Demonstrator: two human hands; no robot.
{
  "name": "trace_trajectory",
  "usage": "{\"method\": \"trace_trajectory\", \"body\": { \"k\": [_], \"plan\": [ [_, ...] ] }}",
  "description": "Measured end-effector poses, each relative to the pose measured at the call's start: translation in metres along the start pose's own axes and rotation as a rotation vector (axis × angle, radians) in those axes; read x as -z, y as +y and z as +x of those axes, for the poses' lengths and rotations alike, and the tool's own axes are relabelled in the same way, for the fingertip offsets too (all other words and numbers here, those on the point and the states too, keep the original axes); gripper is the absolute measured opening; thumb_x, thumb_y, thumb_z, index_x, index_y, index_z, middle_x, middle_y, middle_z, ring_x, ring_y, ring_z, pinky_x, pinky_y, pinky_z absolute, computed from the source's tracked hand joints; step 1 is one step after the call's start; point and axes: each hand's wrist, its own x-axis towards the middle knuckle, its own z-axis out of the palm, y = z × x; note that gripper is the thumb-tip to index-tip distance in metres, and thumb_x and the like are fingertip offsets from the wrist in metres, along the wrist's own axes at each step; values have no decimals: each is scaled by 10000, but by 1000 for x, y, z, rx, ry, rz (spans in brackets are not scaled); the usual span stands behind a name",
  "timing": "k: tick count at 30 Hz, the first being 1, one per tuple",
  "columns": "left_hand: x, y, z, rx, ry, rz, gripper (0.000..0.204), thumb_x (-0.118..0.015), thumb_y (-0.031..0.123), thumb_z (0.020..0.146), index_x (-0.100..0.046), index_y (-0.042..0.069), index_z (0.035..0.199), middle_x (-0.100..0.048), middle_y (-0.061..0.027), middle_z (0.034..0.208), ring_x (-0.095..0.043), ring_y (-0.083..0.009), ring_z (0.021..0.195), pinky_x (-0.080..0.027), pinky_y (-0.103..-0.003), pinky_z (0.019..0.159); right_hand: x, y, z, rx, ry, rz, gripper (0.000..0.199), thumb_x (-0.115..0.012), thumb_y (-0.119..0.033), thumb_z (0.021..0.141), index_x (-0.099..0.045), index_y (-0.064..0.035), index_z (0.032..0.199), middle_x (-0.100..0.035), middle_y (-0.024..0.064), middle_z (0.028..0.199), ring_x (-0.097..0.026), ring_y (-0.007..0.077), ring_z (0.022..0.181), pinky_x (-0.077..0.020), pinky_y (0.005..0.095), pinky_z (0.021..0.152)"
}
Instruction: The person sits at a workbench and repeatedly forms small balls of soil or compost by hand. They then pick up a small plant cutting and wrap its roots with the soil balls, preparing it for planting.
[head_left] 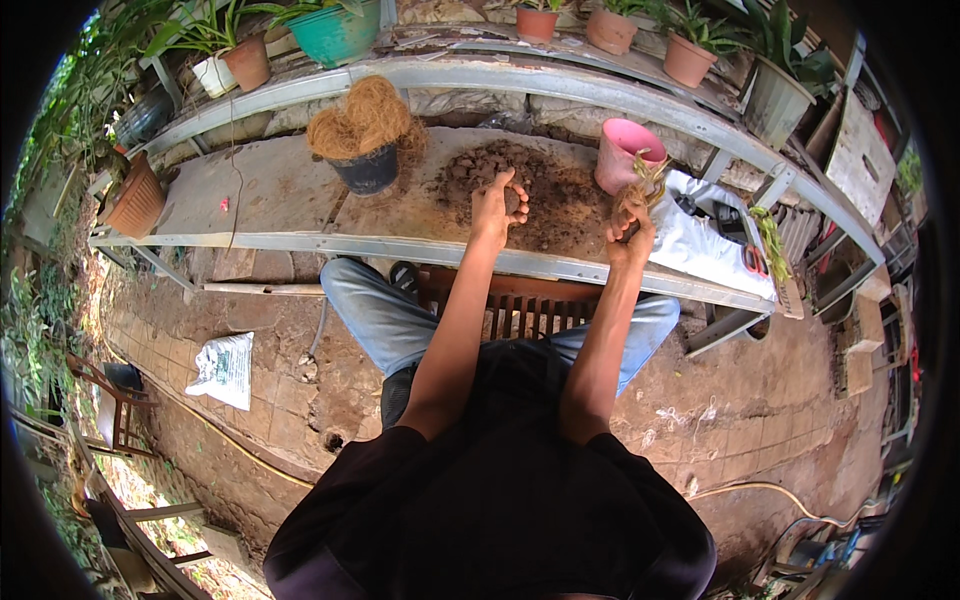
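Observation:
My left hand (492, 210) is over the bench with its fingers curled toward the thumb. Something dark shows between them, perhaps a clod of soil, but I cannot make it out. Loose dark soil (480, 170) is spread on the bench around and beyond this hand. My right hand (630, 232) is closed around the base of a plant with pale, withered-looking leaves (650, 182). Those leaves stick up in front of a pink pot (616, 150), partly hiding its right side. What lies inside the pot is not visible.
A black pot (366, 174) heaped with brown coconut fibre (375, 110) stands left of the soil. At right, a white sack (690, 235) lies on the bench with red-handled scissors (753, 260). Potted plants line the metal-edged shelf behind; a terracotta pot (138, 200) tilts at the left end.

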Motion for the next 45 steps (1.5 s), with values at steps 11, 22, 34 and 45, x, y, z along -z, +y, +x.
{"method": "trace_trajectory", "body": {
  "k": [11, 22, 34, 45],
  "plan": [
    [9, -5, 10, -8, -24, -198, 355, -467, 350, 982, -506, 70, 767, -525, -66, 704, -504, -181, 592, -437, -355, 564, -9, 6, 3, 205, 82, 5, 200, -644, -208, 907, -577, -28, 960, -634, 137, 926, -624, 247, 831, -548, 368, 779],
    [12, 0, 8, 4, 84, -182, 354, -522, 308, 971, -470, 78, 706, -531, -70, 665, -499, -152, 538, -413, -310, 487, -5, -7, 1, -35, 17, 149, 281, -618, -255, 905, -475, -113, 709, -493, 30, 609, -449, 152, 489, -347, 268, 417],
    [22, -6, 13, 19, 33, -261, 301, -537, 289, 961, -440, 96, 751, -468, -50, 693, -470, -153, 605, -359, -287, 490, -57, 2, -16, 146, 134, 17, 201, -558, -234, 925, -574, -51, 843, -581, 55, 736, -550, 178, 640, -447, 272, 547],
    [15, 3, 5, 22, 143, -307, 329, -546, 316, 949, -443, 102, 721, -488, -49, 665, -519, -158, 593, -382, -280, 480, -30, 1, -11, -37, 196, -25, 339, -693, -236, 847, -480, -117, 611, -541, 50, 601, -495, 161, 488, -317, 244, 404]
  ]
}}
